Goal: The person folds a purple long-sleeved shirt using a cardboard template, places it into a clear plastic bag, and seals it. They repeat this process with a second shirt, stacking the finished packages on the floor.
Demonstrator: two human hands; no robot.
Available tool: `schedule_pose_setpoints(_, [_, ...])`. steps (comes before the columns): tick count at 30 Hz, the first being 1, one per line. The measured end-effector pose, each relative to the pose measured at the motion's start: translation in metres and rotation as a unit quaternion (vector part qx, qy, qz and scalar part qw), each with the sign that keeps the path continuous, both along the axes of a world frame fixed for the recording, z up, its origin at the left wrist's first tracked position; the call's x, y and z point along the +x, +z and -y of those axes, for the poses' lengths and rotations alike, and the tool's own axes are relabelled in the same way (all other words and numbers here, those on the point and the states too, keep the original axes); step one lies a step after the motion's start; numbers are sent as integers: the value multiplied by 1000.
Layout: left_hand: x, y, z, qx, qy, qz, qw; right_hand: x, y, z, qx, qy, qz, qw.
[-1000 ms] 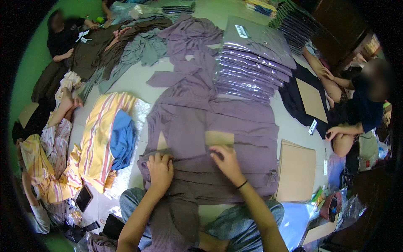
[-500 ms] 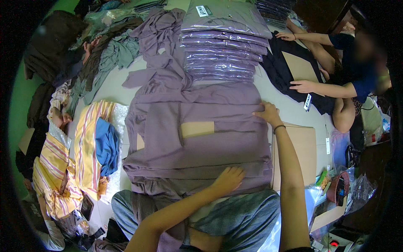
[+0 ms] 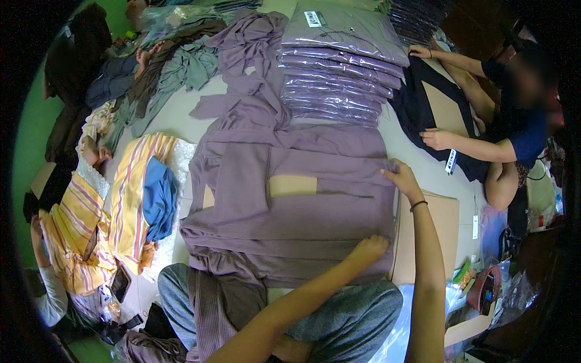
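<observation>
On the pale tiled floor (image 3: 172, 118) – green wall (image 3: 31, 145) to the left – a mauve garment (image 3: 327, 218) lies spread, cardboard (image 3: 293, 186) showing between folds. At its right edge, the left hand (image 3: 370, 248) curls its fingers, the right hand (image 3: 401, 180) parts them slightly – any grip cannot be told.

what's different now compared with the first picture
The left hand has swung rightward to the near right corner of the mauve garment; the right hand has moved from its middle to its right edge, farther up. Neither hand's grip is clear. The co-worker's hands have reached farther over the black garment. The bagged stack and yellow striped cloth stay put.
</observation>
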State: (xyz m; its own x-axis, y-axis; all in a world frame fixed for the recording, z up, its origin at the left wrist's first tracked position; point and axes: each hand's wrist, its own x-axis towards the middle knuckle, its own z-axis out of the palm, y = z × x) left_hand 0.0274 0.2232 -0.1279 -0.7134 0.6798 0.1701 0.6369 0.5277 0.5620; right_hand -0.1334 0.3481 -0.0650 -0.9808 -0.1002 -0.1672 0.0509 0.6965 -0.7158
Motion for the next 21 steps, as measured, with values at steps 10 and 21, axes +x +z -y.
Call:
schedule_pose_setpoints(10, [-14, 63, 120, 387, -11, 471, 792, -16, 76, 102, -70, 126, -142, 979])
schedule_pose_setpoints(21, [56, 66, 339, 549, 345, 534, 543, -18, 10, 340, -185, 144, 137, 962])
